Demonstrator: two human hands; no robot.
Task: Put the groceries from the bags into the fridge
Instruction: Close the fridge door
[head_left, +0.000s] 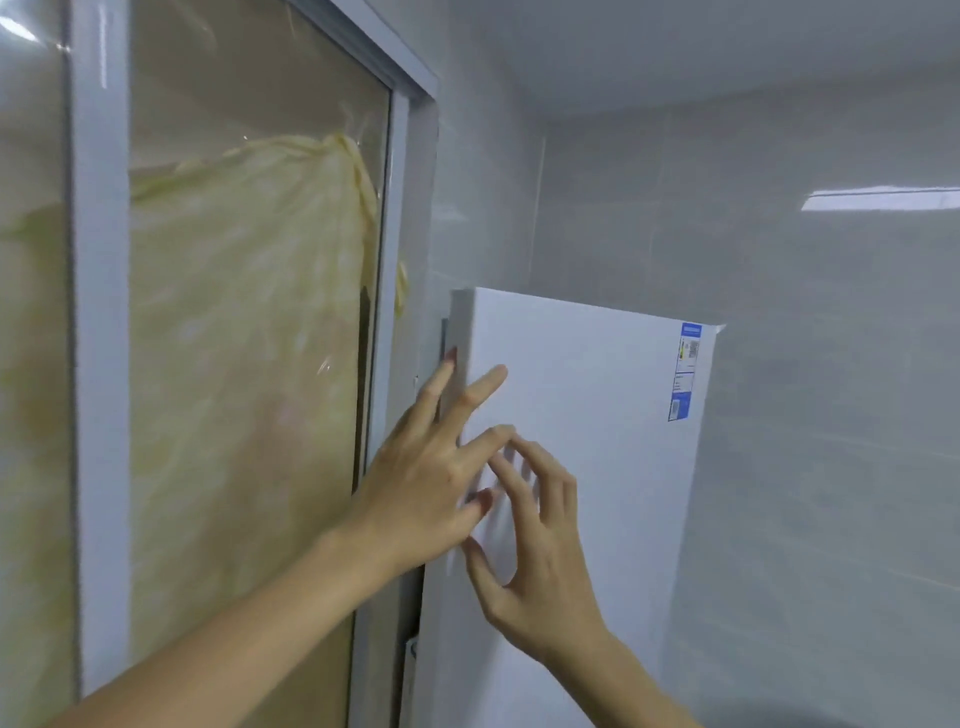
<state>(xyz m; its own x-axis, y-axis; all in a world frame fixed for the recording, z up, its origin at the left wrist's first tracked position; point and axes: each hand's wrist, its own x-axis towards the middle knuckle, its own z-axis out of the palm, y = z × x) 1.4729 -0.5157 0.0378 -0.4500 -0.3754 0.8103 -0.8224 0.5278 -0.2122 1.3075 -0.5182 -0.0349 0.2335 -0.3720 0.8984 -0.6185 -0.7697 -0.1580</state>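
Glossy pale grey wall tiles (779, 234) back a tall white smooth-fronted fridge (587, 415) standing in the corner, just beside a white-framed glass window (98, 312) with a crumpled yellowish plastic sheet (249, 291) behind the pane. Its flat door carries a small blue and white label (687, 371) near the upper right edge. Left hand (426, 478) lies spread, fingers (483, 387) open, reaching the door's left edge. Right hand (540, 561) hovers loosely curled, empty, seemingly touching the door front.

White fridge (582, 415), blue-and-white label (687, 370), pale grey tiles (831, 415), yellowish curtain (244, 322)
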